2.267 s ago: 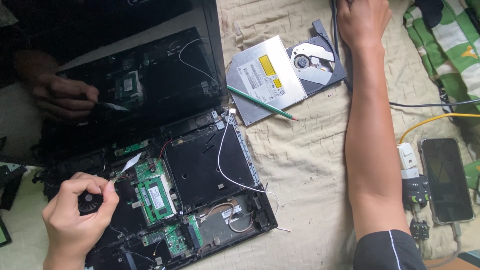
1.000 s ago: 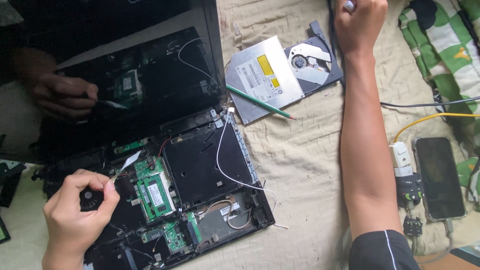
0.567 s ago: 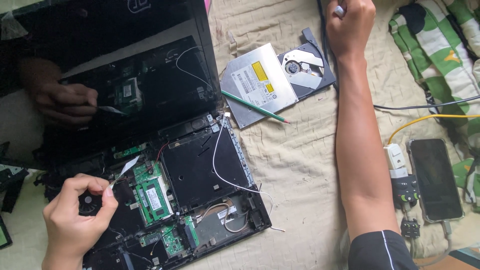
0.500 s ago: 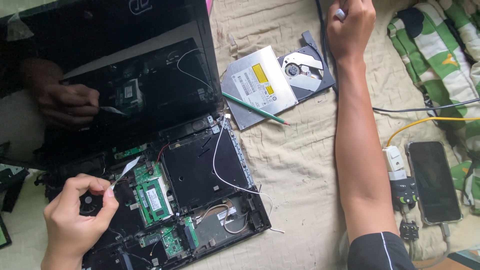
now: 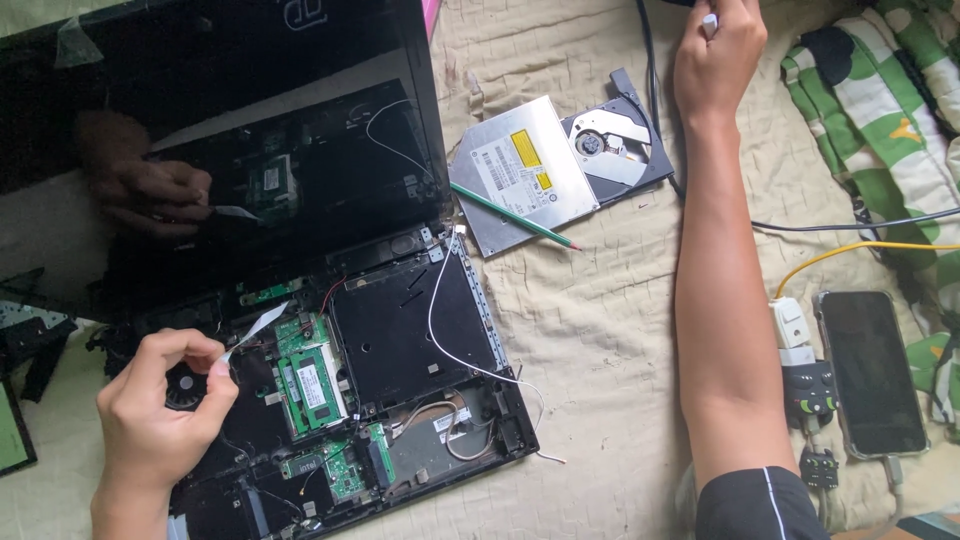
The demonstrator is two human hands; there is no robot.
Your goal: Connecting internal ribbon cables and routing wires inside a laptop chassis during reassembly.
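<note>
Head view: the left hand [image 5: 160,405] hovers over the lower left of an opened laptop [image 5: 400,340], its casing off and the boards bare. Its grip is closed to a pinch, thumb and forefinger holding the free end of a flat white ribbon cable [image 5: 252,328], which runs up and right from the fingertips toward the green memory modules [image 5: 310,378] just beside it. Under the hand sits the round black cooling fan [image 5: 185,385], partly covered by the fingers. A thin white wire [image 5: 435,310] loops across the dark panel in the laptop's middle. The glossy screen [image 5: 200,130] mirrors the hand and cable.

The right hand [image 5: 718,50] reaches to the top edge, well apart from the laptop, its grip curled shut around a small white-tipped object [image 5: 709,20] that the frame cuts off; what it is cannot be told. Between the arms, on a beige cloth [image 5: 600,330], lie an optical drive [image 5: 560,165] with a green pencil [image 5: 515,215] across its corner. Near the right forearm lies a smartphone [image 5: 870,372] beside a white plug adapter [image 5: 790,328].
</note>
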